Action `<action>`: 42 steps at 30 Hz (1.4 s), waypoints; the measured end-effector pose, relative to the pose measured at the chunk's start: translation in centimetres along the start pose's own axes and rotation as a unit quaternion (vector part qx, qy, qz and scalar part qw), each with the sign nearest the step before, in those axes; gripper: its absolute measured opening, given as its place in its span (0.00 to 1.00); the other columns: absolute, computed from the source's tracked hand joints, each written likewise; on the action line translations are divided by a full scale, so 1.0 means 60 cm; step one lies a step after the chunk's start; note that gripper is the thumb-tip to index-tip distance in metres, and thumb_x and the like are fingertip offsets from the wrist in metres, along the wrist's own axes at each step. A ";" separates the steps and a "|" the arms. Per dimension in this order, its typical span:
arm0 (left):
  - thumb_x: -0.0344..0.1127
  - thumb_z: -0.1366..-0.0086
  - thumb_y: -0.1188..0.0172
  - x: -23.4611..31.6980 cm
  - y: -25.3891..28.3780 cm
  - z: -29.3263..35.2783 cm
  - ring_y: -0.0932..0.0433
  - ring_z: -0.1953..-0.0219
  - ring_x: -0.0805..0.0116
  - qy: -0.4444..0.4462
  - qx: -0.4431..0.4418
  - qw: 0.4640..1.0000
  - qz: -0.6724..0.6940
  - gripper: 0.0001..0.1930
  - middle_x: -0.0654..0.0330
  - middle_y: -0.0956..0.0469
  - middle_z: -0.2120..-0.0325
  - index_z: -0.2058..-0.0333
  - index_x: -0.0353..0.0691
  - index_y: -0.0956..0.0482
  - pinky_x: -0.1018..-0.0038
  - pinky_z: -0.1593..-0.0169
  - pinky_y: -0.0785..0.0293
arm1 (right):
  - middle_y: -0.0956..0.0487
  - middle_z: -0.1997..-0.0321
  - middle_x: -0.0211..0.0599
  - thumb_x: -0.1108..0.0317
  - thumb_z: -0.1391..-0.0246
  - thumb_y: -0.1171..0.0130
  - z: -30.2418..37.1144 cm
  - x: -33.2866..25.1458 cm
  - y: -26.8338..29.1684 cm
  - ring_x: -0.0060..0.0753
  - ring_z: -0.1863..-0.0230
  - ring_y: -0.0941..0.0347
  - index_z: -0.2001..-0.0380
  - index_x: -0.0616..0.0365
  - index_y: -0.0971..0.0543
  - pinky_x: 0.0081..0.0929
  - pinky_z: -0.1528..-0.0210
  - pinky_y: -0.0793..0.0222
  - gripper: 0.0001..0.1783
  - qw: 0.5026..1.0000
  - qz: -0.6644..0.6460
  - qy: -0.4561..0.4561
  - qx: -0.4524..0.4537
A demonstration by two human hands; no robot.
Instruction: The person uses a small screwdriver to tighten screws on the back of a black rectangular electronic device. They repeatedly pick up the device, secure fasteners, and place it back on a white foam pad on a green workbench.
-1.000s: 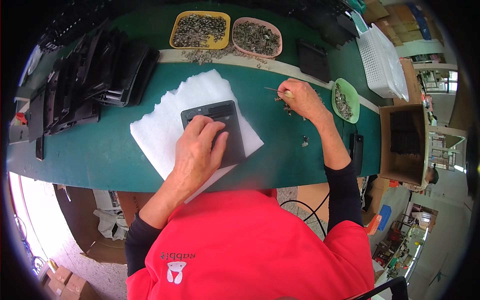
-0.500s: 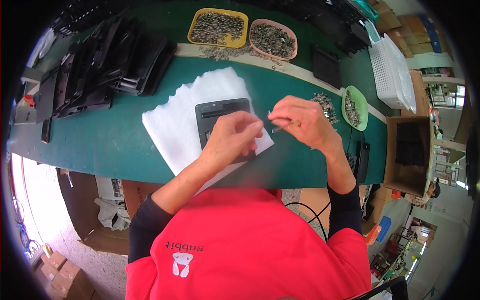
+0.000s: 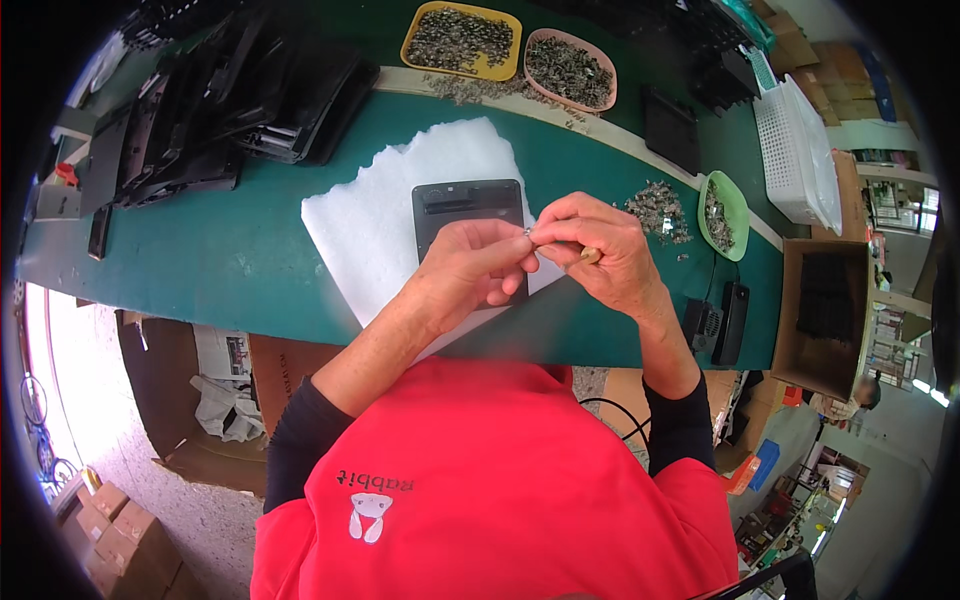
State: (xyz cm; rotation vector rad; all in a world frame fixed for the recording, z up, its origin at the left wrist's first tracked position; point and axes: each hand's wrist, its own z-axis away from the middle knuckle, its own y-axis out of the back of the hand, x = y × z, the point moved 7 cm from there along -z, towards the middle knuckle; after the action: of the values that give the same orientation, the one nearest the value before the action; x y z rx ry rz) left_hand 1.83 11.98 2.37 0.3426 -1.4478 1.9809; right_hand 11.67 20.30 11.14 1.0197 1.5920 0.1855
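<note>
My left hand [image 3: 473,262] and my right hand [image 3: 598,250] meet fingertip to fingertip. Between their pinched fingers sits a small shiny metal part [image 3: 528,232], too small to name. Tucked in my right hand is a thin tool with a tan end [image 3: 591,256]; the fingers hide most of it. Below the hands lies a black plastic panel [image 3: 468,197] with a long slot near its far edge. My left hand covers much of its near half. A white foam sheet [image 3: 350,235] with a ragged far edge lies under the panel.
Small metal parts lie in a heap [image 3: 660,212] right of my hands, beside a green tray [image 3: 735,208]. Yellow [image 3: 512,65] and pink [image 3: 612,72] trays of parts stand at the back. Black panels [image 3: 290,110] are stacked at left. A white basket [image 3: 795,155] stands at right.
My right hand has come left to meet the left hand, and their fingertips now close together on the small metal part. The whole view has shifted slightly.
</note>
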 end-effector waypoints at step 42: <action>0.35 0.50 0.29 0.073 -0.004 0.023 0.33 0.48 0.49 -0.311 0.221 0.550 -0.743 0.27 0.47 0.32 0.51 0.49 0.39 0.22 0.57 0.45 0.37 | 0.22 0.70 0.53 0.71 0.50 0.41 -0.011 0.121 -0.065 0.57 0.67 0.24 0.74 0.67 0.25 0.42 0.63 0.30 0.08 0.943 0.125 -0.277 0.134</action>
State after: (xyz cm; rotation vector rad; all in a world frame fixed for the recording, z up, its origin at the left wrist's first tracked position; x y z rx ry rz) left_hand -1.56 12.28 5.49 1.8757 -0.3352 0.6056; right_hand 9.58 23.21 3.69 1.3450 0.9874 -0.1453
